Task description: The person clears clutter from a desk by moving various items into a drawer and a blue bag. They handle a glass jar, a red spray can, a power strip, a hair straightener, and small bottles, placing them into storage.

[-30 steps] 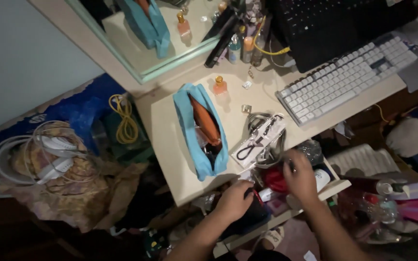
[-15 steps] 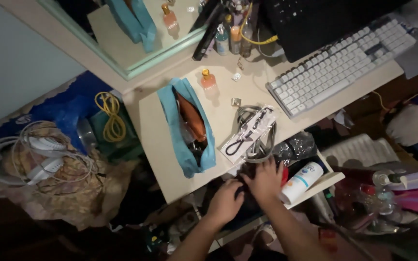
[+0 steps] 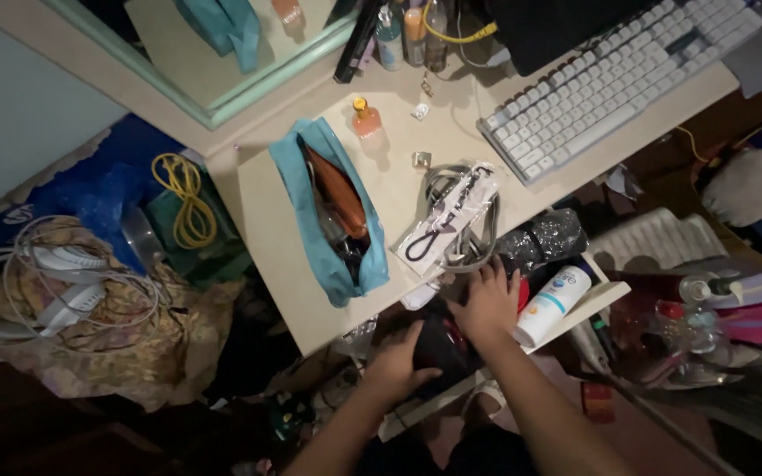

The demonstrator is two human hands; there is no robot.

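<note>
Here the left hand (image 3: 396, 361) curls its fingers around a dark pouch (image 3: 438, 345) sitting in the pull-out tray (image 3: 606, 298) under the desk (image 3: 266, 238). The right hand (image 3: 487, 302) lies flat and open on the pouch's top, gripping nothing, just beside a white tube (image 3: 553, 306) and below the open blue case (image 3: 332, 211).

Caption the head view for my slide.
Both hands, left and right, rummage at a dark pouch below the desk's blue case.
</note>
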